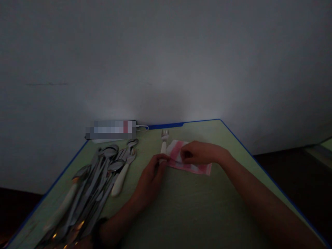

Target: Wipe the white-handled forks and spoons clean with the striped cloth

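Observation:
A pink and white striped cloth [175,150] lies on the pale green table. My right hand [197,152] is closed over the cloth with its fingers curled under; what they grip is hidden. Left of it, my left hand [151,174] has thumb and forefinger pinched together at the cloth's left edge. A thin dark strip shows between the two hands, too dim to name. Just beyond my left fingertips, a fork [164,143] with a white handle lies with its tines toward the wall; the handle's near end reaches my fingers.
On the left, a pile of spoons, forks and other metal cutlery [100,180] covers the table. A white-handled fork [120,178] lies at the pile's right side. Behind it sits a blurred-out box-like object [111,129] with a white cable [142,127]. The blue-edged table [207,207] meets a grey wall.

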`<state>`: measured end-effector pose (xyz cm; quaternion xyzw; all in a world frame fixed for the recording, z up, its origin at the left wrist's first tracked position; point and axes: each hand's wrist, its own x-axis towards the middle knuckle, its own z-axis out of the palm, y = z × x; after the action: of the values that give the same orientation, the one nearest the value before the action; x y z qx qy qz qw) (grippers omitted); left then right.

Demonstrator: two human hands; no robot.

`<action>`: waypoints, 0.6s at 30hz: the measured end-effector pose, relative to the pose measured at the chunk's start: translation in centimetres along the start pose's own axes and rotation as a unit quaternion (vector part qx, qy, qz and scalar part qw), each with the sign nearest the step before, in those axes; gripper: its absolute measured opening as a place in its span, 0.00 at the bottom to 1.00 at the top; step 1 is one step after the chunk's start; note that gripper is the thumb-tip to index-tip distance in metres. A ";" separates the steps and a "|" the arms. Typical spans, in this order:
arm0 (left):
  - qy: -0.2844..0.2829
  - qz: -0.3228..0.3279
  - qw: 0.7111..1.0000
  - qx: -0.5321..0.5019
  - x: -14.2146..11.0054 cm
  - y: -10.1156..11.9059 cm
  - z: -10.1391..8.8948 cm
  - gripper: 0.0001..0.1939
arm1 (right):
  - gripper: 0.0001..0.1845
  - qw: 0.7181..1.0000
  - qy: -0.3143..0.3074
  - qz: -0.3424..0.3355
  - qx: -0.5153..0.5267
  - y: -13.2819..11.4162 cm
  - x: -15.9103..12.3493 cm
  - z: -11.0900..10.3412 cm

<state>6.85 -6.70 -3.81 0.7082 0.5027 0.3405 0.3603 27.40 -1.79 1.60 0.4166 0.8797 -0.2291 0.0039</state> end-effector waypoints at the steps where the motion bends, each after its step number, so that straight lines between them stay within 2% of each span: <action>1: 0.001 -0.003 1.000 0.001 0.0 0.0 0.0 0.11 | 0.05 1.000 -0.021 0.004 0.000 0.2 0.1 0.3; 4: 0.007 -0.006 1.000 0.004 -0.1 -0.2 0.0 0.12 | 0.05 0.999 -0.042 0.011 -0.002 0.7 0.3 0.7; 6: 0.018 -0.003 1.000 0.002 -0.1 -0.3 0.0 0.11 | 0.05 1.000 -0.024 0.003 -0.002 1.0 0.2 0.4; 8: 0.033 0.003 0.999 -0.011 0.0 -0.3 0.1 0.10 | 0.05 1.000 0.026 0.002 -0.001 1.4 -0.2 -0.2; 12: 0.039 -0.014 0.998 -0.050 0.1 -0.1 0.0 0.10 | 0.06 0.986 0.165 -0.005 0.022 1.8 -1.2 -1.8; 18: 0.042 -0.034 0.997 -0.058 0.1 0.1 0.0 0.10 | 0.06 0.953 0.287 0.093 -0.017 1.5 -1.0 -2.3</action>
<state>6.87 -6.61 -3.73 0.6539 0.5201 0.3862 0.3909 29.62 -0.75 3.23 0.5449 0.8048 -0.0831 -0.2201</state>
